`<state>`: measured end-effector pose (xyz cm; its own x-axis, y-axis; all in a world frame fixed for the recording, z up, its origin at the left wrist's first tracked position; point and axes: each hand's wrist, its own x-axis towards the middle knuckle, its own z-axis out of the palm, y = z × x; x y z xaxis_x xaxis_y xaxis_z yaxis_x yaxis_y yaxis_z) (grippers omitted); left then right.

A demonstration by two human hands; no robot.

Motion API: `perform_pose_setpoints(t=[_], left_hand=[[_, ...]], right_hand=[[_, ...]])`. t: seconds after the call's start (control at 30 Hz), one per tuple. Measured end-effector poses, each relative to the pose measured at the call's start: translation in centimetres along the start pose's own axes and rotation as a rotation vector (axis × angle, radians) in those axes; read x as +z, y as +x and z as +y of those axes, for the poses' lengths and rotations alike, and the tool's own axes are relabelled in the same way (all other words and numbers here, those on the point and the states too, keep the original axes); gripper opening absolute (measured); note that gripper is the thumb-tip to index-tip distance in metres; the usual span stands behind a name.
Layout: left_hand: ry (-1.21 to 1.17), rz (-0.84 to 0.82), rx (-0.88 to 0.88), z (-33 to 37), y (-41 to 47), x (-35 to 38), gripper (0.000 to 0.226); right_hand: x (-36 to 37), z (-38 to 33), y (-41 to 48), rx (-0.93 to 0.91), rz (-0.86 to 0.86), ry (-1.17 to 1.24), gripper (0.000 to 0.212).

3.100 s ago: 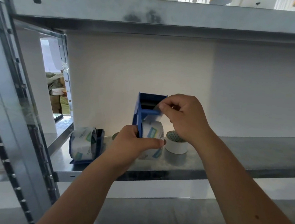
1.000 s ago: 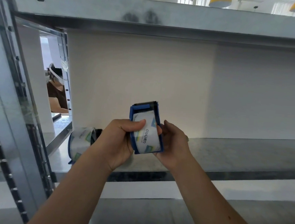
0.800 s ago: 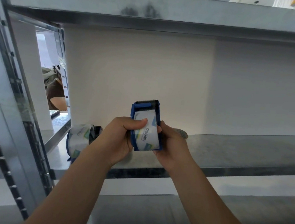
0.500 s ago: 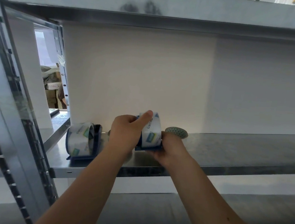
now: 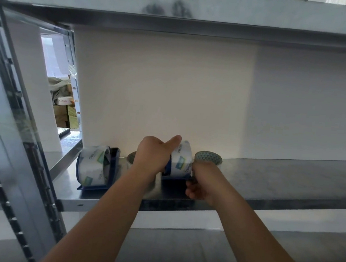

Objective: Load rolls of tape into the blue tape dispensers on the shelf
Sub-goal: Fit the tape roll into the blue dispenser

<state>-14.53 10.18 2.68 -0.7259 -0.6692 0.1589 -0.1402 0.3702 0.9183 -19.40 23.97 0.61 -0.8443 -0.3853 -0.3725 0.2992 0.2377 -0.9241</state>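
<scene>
A loaded blue dispenser was held on the shelf, near its front edge. The left hand was wrapped around its left side and the right hand was closed on its right side. It looked light, hard and smooth, best held by its blue sides.

Metal shelf, grey and reflective, backed by a pale wall; resting on it, from left: a loaded blue dispenser; a partly hidden tape roll; a second loaded dispenser; a loose patterned-core roll.
</scene>
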Motion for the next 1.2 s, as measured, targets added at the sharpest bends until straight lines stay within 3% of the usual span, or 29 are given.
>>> perform_pose_setpoints(t=[0.17, 0.57, 0.87, 0.97, 1.1, 1.2], left_hand=[[0.122, -0.016, 0.085, -1.7, -1.9, -0.3, 0.058], [0.2, -0.085, 0.106, -0.7, -3.8, -0.8, 0.063], [0.14, -0.076, 0.072, -0.7, -2.9, -1.1, 0.06], [0.132, -0.075, 0.053, -1.2, -3.3, -0.7, 0.062], [0.057, -0.081, 0.083, -2.9, -3.8, -0.2, 0.063], [0.018, -0.069, 0.09, -3.4, -3.8, -0.2, 0.057]], right_hand=[[-0.7, 0.6, -0.5, -0.123, 0.135, -0.395, 0.025], [-0.5, 1.3, -0.8, -0.167, 0.114, -0.341, 0.026], [-0.3, 0.8, -0.1, -0.3, 0.122, -0.508, 0.02], [-0.9, 1.0, 0.1, -0.285, 0.101, -0.515, 0.013], [-1.1, 0.8, 0.0, -0.237, 0.101, -0.474, 0.027], [-0.8, 0.4, -0.1, -0.194, 0.066, -0.48, 0.025]])
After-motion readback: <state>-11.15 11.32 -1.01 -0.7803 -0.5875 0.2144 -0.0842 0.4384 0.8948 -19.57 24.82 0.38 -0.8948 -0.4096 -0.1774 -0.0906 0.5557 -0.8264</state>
